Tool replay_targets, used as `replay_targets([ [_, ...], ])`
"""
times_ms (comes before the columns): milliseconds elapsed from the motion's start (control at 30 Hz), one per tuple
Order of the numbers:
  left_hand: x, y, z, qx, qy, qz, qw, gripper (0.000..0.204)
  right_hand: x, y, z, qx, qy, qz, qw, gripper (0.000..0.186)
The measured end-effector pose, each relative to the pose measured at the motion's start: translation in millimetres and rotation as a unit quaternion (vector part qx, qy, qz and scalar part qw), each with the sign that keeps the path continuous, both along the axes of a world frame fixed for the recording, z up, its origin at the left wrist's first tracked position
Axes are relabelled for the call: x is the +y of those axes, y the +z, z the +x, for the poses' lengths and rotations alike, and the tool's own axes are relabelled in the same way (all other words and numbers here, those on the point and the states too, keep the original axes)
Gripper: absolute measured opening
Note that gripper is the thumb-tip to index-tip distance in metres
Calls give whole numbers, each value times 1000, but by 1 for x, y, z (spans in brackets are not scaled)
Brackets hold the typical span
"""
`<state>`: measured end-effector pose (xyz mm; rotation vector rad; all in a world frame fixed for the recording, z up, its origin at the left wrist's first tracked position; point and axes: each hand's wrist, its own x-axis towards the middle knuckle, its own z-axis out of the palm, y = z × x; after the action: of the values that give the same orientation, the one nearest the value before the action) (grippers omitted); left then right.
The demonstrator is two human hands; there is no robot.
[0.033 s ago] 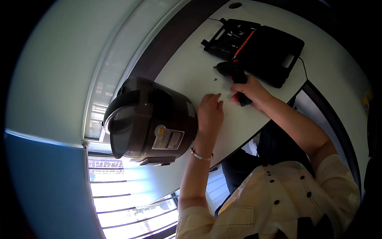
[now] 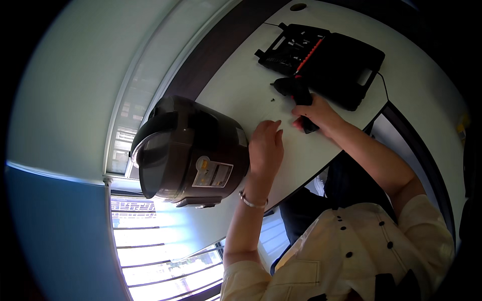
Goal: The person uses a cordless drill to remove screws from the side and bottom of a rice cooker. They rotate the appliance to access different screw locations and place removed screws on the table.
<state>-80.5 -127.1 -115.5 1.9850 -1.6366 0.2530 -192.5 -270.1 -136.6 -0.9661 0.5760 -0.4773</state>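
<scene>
The right hand (image 2: 319,114) is wrapped round the grip of a black power screwdriver (image 2: 302,94), over the desk (image 2: 301,156) beside an open black case (image 2: 346,70). The left hand (image 2: 265,149) curls next to a dark cooker (image 2: 213,143); from here I can't tell whether its fingers pinch anything.

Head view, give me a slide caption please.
Right hand grips a black pistol-shaped tool beside an open case; left hand near a dark appliance.
</scene>
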Motion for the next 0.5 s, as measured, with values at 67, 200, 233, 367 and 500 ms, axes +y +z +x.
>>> replay_targets([
  [67, 20, 28, -26, -56, -44, -62, 996, 24, -4, 0, -3, 38, -25, -63, 997, 38],
  [200, 74, 87, -44, -188, 20, -131, 973, 27, -24, -20, -2, 165, -97, -291, 937, 39],
  [233, 85, 91, -37, -204, 45, -173, 963, 24, -26, -17, -3, 195, -102, -319, 922, 41],
  [367, 137, 128, -9, -263, 143, -194, 934, 24, -14, 2, -4, 303, -73, -456, 834, 43],
  [500, 174, 129, 13, -199, 219, -207, 933, 21, -11, 19, -7, 388, -3, -500, 774, 53],
])
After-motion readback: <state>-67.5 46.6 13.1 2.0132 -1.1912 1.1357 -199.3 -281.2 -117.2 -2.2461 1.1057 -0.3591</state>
